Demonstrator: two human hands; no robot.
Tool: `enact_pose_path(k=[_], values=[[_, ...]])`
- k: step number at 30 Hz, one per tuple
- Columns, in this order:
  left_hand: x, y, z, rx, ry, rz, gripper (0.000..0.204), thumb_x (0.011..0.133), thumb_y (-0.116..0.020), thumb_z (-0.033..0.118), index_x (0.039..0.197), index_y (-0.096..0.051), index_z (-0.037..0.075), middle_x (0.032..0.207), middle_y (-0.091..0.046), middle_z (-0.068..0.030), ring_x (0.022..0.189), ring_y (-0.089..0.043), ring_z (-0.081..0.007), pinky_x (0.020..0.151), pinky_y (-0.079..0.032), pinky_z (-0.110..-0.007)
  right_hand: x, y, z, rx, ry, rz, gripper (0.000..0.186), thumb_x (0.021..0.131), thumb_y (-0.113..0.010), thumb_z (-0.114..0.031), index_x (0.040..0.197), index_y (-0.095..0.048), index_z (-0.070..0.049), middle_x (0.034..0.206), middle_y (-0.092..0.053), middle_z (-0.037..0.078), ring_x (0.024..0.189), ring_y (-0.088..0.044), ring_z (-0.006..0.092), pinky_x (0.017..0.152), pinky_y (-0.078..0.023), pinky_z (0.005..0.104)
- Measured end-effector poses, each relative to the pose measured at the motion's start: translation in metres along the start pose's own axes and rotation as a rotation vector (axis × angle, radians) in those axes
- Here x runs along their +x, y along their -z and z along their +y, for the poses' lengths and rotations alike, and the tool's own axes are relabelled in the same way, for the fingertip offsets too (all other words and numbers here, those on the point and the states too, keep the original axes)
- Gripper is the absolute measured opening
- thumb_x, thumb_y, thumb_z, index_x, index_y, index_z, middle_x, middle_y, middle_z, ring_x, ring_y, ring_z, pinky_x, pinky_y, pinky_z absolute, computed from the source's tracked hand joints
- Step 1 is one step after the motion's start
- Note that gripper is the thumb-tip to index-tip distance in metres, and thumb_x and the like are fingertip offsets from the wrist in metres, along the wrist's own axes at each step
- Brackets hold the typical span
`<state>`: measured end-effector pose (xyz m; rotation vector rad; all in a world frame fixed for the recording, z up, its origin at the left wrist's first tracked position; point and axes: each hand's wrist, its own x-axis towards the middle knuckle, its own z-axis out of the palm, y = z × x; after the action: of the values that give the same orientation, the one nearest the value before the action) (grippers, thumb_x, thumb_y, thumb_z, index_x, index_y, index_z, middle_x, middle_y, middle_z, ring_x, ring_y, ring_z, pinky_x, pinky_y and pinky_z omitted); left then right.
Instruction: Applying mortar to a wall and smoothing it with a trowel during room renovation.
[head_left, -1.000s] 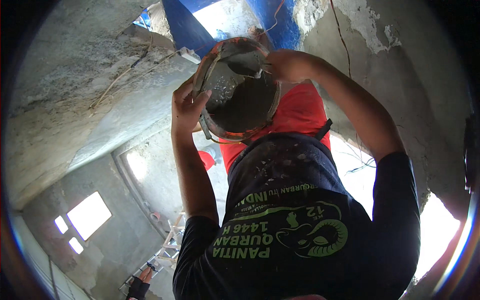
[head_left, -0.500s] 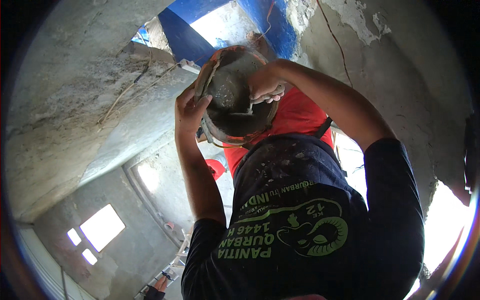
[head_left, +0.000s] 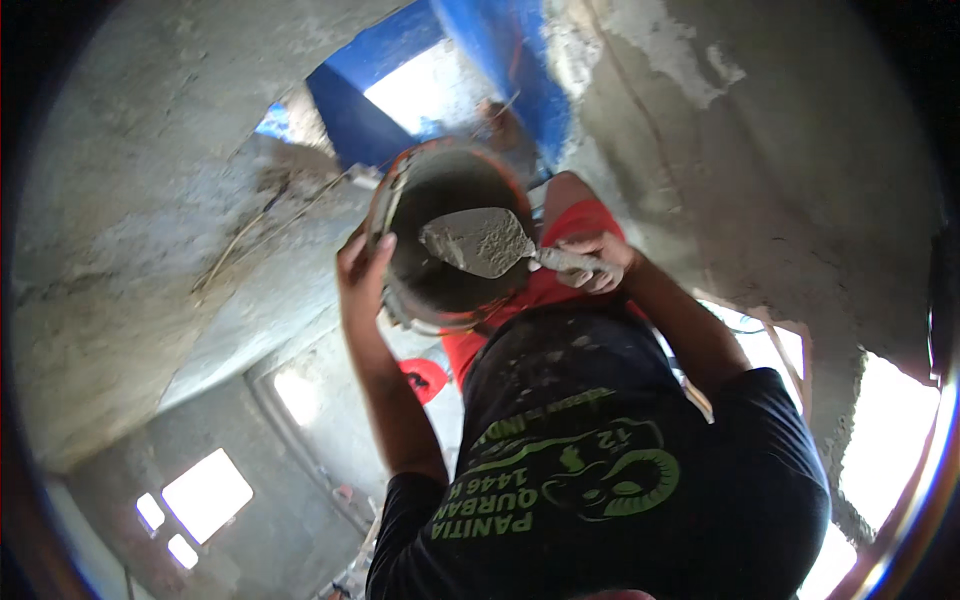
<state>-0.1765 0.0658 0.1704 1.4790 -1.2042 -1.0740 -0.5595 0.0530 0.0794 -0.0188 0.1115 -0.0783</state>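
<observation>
My left hand grips the left rim of a round bucket caked with grey mortar, thumb over the edge. In my right hand is the handle of a pointed trowel, fingers wrapped round it. The trowel's blade lies across the bucket's mouth with a layer of wet mortar on it. Below the blade, the bucket's inside is dark and partly hidden. The bucket is held in front of my body, against the red trousers.
Rough plastered walls rise at left and right. Blue-painted surfaces frame a bright opening ahead. A thin cable runs along the left wall. A red object is lower down on the left.
My right hand has drawn back out of the bucket toward the right, lifting the trowel, its blade now visible with mortar on it. The bucket sits slightly lower in view, still in my left hand.
</observation>
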Motion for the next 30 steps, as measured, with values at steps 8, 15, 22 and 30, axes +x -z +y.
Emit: enact_pose_path(k=[8, 15, 22, 30], values=[[0.019, 0.003, 0.012, 0.068, -0.007, -0.064, 0.042, 0.089, -0.070, 0.021, 0.121, -0.065, -0.005, 0.108, -0.068, -0.0057, 0.100, -0.059, -0.0140, 0.093, -0.042, -0.028, -0.046, -0.049, 0.036, -0.132, 0.768, 0.074, 0.050, 0.102, -0.051, -0.038, 0.138, -0.046, -0.005, 0.077, -0.053, 0.011, 0.047, -0.044, 0.0135, 0.035, -0.037, 0.0244], [0.030, -0.002, 0.013, 0.051, -0.016, -0.074, 0.033, 0.091, -0.069, 0.024, 0.108, -0.067, -0.004, 0.097, -0.065, -0.0024, 0.092, -0.055, -0.0129, 0.088, -0.041, -0.028, -0.127, -0.145, 0.023, -1.047, 1.145, 0.932, 0.055, 0.093, -0.067, -0.021, 0.141, -0.049, -0.001, 0.090, -0.063, 0.014, 0.062, -0.058, 0.0175, 0.056, -0.048, 0.0303], [0.030, 0.004, 0.004, 0.053, 0.016, -0.089, 0.035, 0.090, -0.069, 0.023, 0.114, -0.067, -0.003, 0.101, -0.066, -0.0027, 0.096, -0.056, -0.0130, 0.091, -0.041, -0.028, -0.137, -0.101, 0.012, -2.034, 1.041, 2.022, 0.056, 0.083, -0.061, -0.004, 0.138, -0.054, -0.010, 0.112, -0.060, 0.022, 0.097, -0.064, 0.0410, 0.081, -0.055, 0.0476], [0.026, 0.010, 0.003, 0.020, 0.071, -0.048, 0.041, 0.090, -0.069, 0.021, 0.122, -0.065, -0.005, 0.110, -0.068, -0.0065, 0.103, -0.058, -0.0142, 0.095, -0.041, -0.028, -0.137, -0.075, -0.019, -1.824, 0.612, 2.458, 0.065, 0.084, -0.059, -0.010, 0.147, -0.042, -0.012, 0.111, -0.060, 0.025, 0.094, -0.065, 0.0430, 0.079, -0.056, 0.0497]])
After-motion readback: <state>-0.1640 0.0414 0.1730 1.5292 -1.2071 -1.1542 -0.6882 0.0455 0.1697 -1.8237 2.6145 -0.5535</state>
